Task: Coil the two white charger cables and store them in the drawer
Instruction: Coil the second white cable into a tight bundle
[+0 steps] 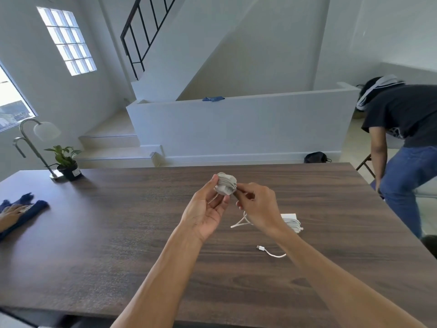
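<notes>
Coiled charger cable (226,183) in both hands.

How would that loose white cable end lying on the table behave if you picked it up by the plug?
The loose cable end would probably flop and dangle; it lies in a slack curve on the table. It looks thin, so likely very light. Pulling it might tug the second charger bundle, if they join behind the right hand.

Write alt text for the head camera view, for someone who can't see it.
Two hands hold a white charger wound in its cable above a dark wooden table: the left hand grips it and the right hand pinches the cable. A second white charger lies on the table beside the right wrist.
</notes>
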